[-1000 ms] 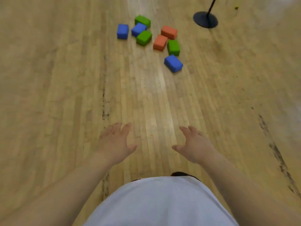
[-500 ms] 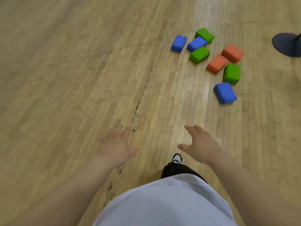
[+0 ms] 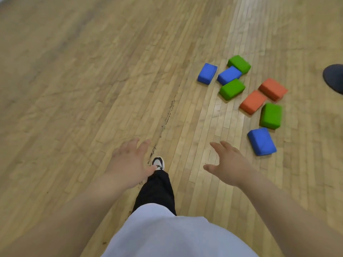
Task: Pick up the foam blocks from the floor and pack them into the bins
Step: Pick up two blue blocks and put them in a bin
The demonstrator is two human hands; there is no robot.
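Several foam blocks lie in a loose cluster on the wooden floor at the right. The nearest is a blue block [image 3: 261, 141]; beyond it lie a green block [image 3: 271, 115] and two orange blocks [image 3: 253, 101] [image 3: 272, 89]. Farther back are a green block [image 3: 232, 89], two blue blocks [image 3: 229, 75] [image 3: 207, 73] and a green block [image 3: 239, 64]. My left hand [image 3: 130, 162] and my right hand [image 3: 227, 164] reach forward, fingers spread, holding nothing. My right hand is just left of the nearest blue block, not touching it. No bin is in view.
A dark round stand base [image 3: 334, 77] sits at the right edge behind the blocks. My leg in black trousers and a white shoe [image 3: 158, 163] steps forward between my hands. Bare wooden floor [image 3: 83, 80] stretches to the left.
I have stepped closer to the blocks; they appear larger and nearer to my right hand. My foot has swung farther forward. Both hands stay empty and spread.
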